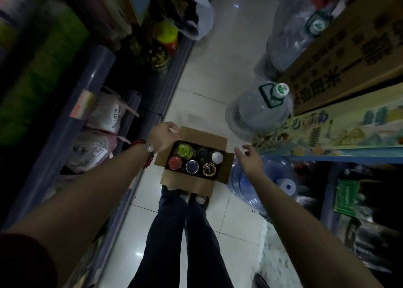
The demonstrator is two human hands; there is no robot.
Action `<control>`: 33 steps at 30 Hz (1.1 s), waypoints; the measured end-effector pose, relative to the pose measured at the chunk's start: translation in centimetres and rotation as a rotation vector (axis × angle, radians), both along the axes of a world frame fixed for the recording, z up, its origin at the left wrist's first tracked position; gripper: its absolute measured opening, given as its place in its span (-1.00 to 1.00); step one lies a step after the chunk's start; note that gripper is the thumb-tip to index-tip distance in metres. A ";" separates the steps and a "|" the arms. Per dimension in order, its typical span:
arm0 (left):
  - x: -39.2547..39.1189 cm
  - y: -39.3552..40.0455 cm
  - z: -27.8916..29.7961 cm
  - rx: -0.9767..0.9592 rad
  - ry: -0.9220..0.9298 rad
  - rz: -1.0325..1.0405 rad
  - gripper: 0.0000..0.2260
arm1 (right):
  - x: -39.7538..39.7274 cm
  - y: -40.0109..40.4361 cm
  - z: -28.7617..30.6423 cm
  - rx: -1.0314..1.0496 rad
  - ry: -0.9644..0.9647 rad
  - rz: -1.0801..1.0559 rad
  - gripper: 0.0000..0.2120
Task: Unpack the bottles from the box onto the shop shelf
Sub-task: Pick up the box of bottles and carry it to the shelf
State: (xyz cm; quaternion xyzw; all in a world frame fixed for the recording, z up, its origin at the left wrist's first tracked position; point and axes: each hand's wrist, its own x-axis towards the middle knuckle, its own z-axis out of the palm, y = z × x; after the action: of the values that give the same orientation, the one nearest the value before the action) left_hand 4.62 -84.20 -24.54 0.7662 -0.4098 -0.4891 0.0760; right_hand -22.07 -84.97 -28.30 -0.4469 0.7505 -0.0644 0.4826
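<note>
An open cardboard box stands on the tiled floor just beyond my feet. Several bottles stand upright inside it, seen from above by their caps: a yellow-green one, a red one, a dark blue one, a white one and a copper-rimmed one. My left hand reaches to the box's far left flap; whether the fingers hold the flap is hidden. My right hand hovers at the box's right flap with fingers spread and holds nothing.
Shop shelves with packed goods line the left side of the narrow aisle. Large water jugs and a blue jug stand on the right, by cardboard cartons. My legs stand behind the box.
</note>
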 end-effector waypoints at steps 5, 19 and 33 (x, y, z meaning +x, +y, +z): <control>1.7 -0.9 -8.6 -0.023 0.033 0.056 -0.50 | 0.7 0.3 -8.7 -0.037 -0.029 -0.113 -0.48; 6.3 2.1 -32.5 -0.049 -0.167 -0.001 -0.13 | 0.3 1.6 -30.2 -0.113 0.076 -0.345 -0.38; 5.6 2.4 -38.5 -0.079 -0.048 0.114 -0.54 | 0.6 2.4 -36.2 -0.235 0.206 -0.369 -0.52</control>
State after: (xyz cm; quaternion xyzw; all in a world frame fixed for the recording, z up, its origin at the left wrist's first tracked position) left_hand 10.23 -81.83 -63.09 0.7962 -0.3863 -0.4488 0.1241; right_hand -21.48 -82.57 -64.46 -0.3596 0.8521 -0.1924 0.3281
